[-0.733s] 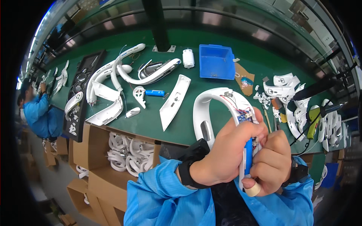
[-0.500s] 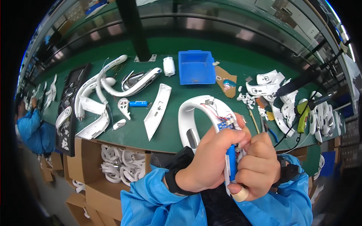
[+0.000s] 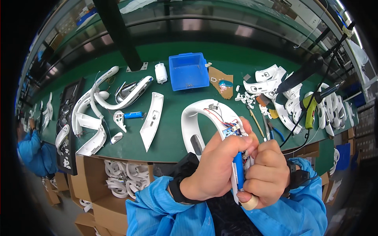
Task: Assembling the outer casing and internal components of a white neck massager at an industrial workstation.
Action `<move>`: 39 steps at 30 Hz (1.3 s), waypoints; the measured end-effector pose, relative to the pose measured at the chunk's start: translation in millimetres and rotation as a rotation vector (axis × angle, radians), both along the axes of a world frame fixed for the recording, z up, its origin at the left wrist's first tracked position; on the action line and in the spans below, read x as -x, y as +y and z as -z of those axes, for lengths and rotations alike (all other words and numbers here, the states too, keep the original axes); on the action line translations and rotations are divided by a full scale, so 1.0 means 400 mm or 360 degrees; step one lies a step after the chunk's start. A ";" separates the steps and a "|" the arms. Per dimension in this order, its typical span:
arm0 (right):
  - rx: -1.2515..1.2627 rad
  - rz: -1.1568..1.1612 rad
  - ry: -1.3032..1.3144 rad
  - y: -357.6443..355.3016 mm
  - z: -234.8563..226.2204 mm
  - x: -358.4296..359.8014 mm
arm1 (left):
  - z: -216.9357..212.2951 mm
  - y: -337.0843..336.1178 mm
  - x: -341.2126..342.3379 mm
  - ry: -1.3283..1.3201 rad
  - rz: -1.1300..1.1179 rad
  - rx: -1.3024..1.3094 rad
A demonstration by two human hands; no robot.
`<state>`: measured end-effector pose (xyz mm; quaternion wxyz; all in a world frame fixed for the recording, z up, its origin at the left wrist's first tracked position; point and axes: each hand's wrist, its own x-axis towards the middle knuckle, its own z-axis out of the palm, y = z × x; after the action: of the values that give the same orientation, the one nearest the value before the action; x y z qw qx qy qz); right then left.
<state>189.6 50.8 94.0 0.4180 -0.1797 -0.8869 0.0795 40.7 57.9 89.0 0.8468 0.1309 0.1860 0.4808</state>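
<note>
My left hand (image 3: pixel 210 169) is closed around an arched white plastic housing (image 3: pixel 189 122), its thumb pressed near a small blue circuit board (image 3: pixel 230 131). Thin red and black wires run along the inside of the arch. Below the thumb, a blue cylindrical battery (image 3: pixel 238 173) lies lengthwise in the lower end of the housing. My right hand (image 3: pixel 267 173) is curled against that lower end, fingers bent and the thumb, which wears a beige covering (image 3: pixel 250 203), at its bottom tip. The fingers hide much of what lies between the two hands.
A blue bin (image 3: pixel 189 72) stands at the back beside a cardboard scrap (image 3: pixel 220 82). White shells (image 3: pixel 271 84), pliers (image 3: pixel 270 129) and a green-handled electric screwdriver (image 3: pixel 310 114) are at the right. More white parts (image 3: pixel 90 122) lie left; a carton (image 3: pixel 88 177) stands below the table edge.
My view has turned slightly, so the table's things appear shifted left. Both hands keep nearly the same grip on the housing, with only slight movement.
</note>
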 end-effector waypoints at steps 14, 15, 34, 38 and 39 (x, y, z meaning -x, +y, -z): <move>-0.0964 0.1513 0.0891 0.004 -0.043 -0.075 | 0.078 0.103 0.060 -0.0058 -0.0604 -0.0153; -0.0536 0.0707 0.0211 -0.010 -0.093 -0.173 | 0.062 0.081 0.066 -0.0040 -0.0546 -0.0199; 0.1890 -0.1179 0.2029 0.170 0.107 -0.040 | 0.017 -0.039 0.077 -0.0143 -0.0351 -0.0282; 0.2144 -0.1371 0.1984 0.185 0.107 0.015 | 0.010 -0.077 0.138 -0.0217 -0.0311 -0.0300; 0.2199 -0.1381 0.2013 0.187 0.109 0.036 | 0.004 -0.087 0.158 -0.0246 -0.0301 -0.0270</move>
<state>175.2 125.5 50.5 0.5490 0.0295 -0.2543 0.7956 -22.4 23.0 87.6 0.7955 0.1466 0.0904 0.5810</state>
